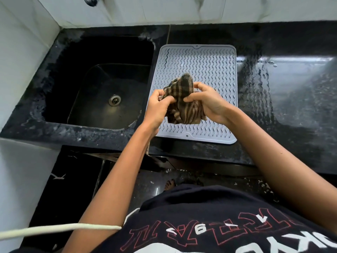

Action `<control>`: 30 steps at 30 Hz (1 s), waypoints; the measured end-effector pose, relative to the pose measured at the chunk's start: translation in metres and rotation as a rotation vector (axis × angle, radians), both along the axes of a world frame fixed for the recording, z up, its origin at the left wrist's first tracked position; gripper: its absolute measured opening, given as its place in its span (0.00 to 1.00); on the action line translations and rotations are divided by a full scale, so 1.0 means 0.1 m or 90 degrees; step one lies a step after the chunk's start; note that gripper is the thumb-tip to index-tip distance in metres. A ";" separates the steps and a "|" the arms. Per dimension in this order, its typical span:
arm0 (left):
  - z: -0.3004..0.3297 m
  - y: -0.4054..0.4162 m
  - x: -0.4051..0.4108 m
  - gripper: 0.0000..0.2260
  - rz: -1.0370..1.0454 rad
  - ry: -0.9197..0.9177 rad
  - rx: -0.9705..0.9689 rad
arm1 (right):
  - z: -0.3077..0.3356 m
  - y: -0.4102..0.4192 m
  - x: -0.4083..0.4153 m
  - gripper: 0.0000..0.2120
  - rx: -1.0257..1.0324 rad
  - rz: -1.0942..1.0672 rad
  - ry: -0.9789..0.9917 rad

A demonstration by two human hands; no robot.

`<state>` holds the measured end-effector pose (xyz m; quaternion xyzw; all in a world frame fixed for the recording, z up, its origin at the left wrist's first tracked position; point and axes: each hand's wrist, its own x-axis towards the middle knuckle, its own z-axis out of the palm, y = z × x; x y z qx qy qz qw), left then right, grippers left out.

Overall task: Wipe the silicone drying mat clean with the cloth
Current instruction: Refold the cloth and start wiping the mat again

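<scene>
A dark sink (102, 99) with a round metal drain (114, 100) sits sunk in the speckled black stone counter (284, 136). Just beside it lies the grey rectangular silicone drying mat (209, 66), ribbed with wavy ridges. Above its near half, the left hand (158, 108) and right hand (209, 105) both grip a bunched brown striped cloth (184, 99) between them.

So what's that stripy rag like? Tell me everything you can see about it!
The cloth is a brown woven rag with dark stripes crossing into checks. It looks soft, worn and crumpled, bunched into a loose lump with one end poking up and the rest hanging down. The left hand and the right hand both grip it by pinched folds. It sits over the near half of the grey ridged mat; whether it touches the mat cannot be told.
</scene>
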<state>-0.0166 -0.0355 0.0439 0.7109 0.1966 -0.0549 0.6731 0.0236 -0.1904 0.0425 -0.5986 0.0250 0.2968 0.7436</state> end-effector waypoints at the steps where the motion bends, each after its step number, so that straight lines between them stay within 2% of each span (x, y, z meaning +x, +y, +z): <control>1: 0.00 0.02 0.01 0.05 0.000 -0.002 0.006 | -0.01 -0.02 0.00 0.17 -0.003 0.012 -0.004; 6: 0.03 0.10 0.03 0.13 -0.014 -0.013 -0.033 | 0.03 -0.07 -0.01 0.22 0.051 0.042 -0.007; 11: 0.07 0.21 0.04 0.07 -0.038 -0.085 -0.009 | 0.09 -0.13 0.03 0.15 0.054 0.039 -0.027; 14: 0.09 0.24 0.07 0.06 -0.027 -0.138 0.052 | 0.12 -0.14 0.03 0.14 -0.044 0.048 -0.061; 18: 0.13 0.24 0.08 0.06 0.016 -0.176 0.136 | 0.21 -0.07 -0.03 0.22 -0.184 0.024 -0.142; 22: 0.24 0.31 0.06 0.05 -0.018 -0.193 0.150 | 0.29 -0.05 -0.07 0.19 -0.335 -0.032 -0.233; 24: 0.30 0.32 0.04 0.04 -0.094 -0.185 0.136 | 0.35 -0.06 -0.08 0.20 -0.331 -0.043 -0.268; 27: 0.37 0.29 0.01 0.06 -0.187 -0.181 0.159 | 0.48 -0.04 -0.07 0.24 -0.270 0.049 -0.290; 30: 0.41 0.28 0.00 0.06 -0.200 -0.189 0.166 | 0.56 0.05 -0.06 0.18 -0.223 0.132 -0.289</control>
